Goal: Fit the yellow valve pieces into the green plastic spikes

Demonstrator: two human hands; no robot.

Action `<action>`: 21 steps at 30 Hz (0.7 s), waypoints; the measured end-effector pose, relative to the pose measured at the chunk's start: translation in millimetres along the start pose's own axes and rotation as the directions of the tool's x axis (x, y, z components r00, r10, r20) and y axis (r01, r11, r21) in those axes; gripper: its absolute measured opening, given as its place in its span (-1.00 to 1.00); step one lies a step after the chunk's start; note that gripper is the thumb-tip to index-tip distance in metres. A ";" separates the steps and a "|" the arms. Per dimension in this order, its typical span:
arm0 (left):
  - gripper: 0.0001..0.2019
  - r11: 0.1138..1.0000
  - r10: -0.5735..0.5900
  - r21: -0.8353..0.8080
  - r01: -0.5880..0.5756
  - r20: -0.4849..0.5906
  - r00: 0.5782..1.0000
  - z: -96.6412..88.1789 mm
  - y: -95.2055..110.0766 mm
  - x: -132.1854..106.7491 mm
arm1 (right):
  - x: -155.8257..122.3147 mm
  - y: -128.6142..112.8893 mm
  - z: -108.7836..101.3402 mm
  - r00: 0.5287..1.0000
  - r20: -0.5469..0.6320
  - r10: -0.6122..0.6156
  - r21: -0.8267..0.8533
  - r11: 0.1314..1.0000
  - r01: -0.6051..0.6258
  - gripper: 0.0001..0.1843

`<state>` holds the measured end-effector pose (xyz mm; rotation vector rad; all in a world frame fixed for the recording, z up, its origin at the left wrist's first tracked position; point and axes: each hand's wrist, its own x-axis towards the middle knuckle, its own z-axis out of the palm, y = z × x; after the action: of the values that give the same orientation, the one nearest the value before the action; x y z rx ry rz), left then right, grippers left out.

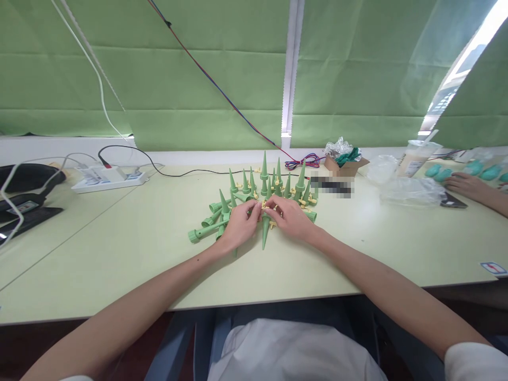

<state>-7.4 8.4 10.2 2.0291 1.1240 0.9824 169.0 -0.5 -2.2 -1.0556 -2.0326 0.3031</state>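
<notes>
Both my hands meet over a pile of green plastic cone spikes [262, 185] on the pale table [119, 248]. My left hand [240, 225] and my right hand [291, 218] pinch together on one green spike [264, 235] whose tip points toward me, with a small yellow part between the fingertips. Several spikes stand upright behind my hands; others lie on their sides to the left [206, 228]. Small yellow pieces are scattered among them.
A white power strip [107, 177] with cables lies at the left, beside black devices [24, 203]. A small cardboard box [344, 164], clear plastic bags [408, 190] and a drink cup [416, 156] sit at the right. Another person's hand [466, 185] rests at the far right.
</notes>
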 end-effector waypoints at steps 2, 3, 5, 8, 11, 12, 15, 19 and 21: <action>-0.58 1.000 0.005 0.018 -0.005 -0.006 1.000 0.2 -1.1 0.4 | -0.2 0.3 0.9 1.000 -0.004 -0.005 0.003 1.000 0.005 -0.85; -0.58 1.000 0.007 0.022 -0.007 -0.005 1.000 0.4 -1.7 0.6 | -0.2 0.7 1.4 1.000 -0.007 -0.009 0.002 1.000 0.009 -0.85; -0.59 1.000 0.010 0.029 -0.010 -0.007 1.000 0.6 -2.7 0.9 | 0.0 2.3 1.7 1.000 -0.014 -0.013 -0.004 1.000 0.013 -0.86; -0.65 0.998 0.013 0.063 -0.011 -0.031 0.999 0.5 -3.3 0.8 | 1.6 6.6 -0.3 0.997 -0.076 0.015 -0.025 1.000 -0.017 -0.84; -0.77 0.993 0.037 0.115 -0.036 -0.012 0.999 0.9 -3.2 -0.7 | 3.8 11.9 -4.9 0.976 -0.196 0.093 -0.044 0.994 -0.103 -0.85; -0.79 0.989 0.057 0.136 -0.058 0.014 0.998 1.5 -3.2 -1.6 | 4.4 13.4 -6.2 0.968 -0.227 0.110 -0.049 0.991 -0.124 -0.85; -0.69 0.965 0.126 0.214 -0.152 0.130 0.984 4.1 -3.8 -4.6 | 5.0 15.1 -8.0 0.955 -0.267 0.130 -0.070 0.986 -0.154 -0.86; -0.63 0.928 0.164 0.285 -0.240 0.267 0.950 6.8 -5.8 -6.9 | 4.5 13.4 -5.5 0.960 -0.242 0.139 -0.066 0.985 -0.159 -0.87; -0.63 0.916 0.175 0.302 -0.265 0.296 0.939 6.9 -7.0 -6.9 | 4.1 12.7 -4.2 0.964 -0.230 0.136 -0.065 0.986 -0.155 -0.88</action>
<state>-7.2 4.4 -1.2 2.5243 0.9832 0.6232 178.1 9.9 -4.0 -1.2361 -1.7815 0.1666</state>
